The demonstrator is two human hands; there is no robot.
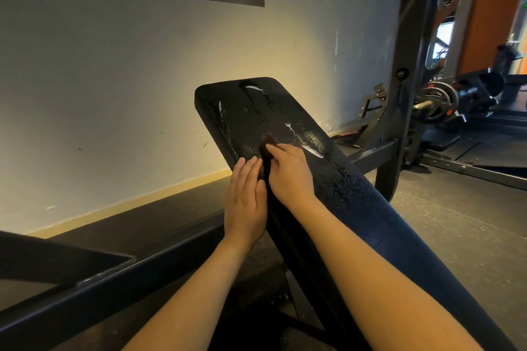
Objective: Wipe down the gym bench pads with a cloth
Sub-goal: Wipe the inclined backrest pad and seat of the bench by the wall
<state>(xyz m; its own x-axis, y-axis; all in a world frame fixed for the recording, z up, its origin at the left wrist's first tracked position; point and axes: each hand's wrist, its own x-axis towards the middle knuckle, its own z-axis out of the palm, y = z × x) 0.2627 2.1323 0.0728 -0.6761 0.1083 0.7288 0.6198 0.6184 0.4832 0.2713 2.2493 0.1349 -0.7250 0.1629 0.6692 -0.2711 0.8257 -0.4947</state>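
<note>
Cloth [267, 148] sits gripped under the right hand [288, 172] on the wet bench pad [256, 105], left hand [246, 202] flat alongside.

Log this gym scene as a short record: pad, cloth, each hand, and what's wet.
pad: black, inclined
wet streaks: on the pad's upper half
cloth: dark, on the pad at the right hand's fingers
right hand: grips the cloth mid-pad
left hand: flat, fingers straight, on the pad's left edge
</note>
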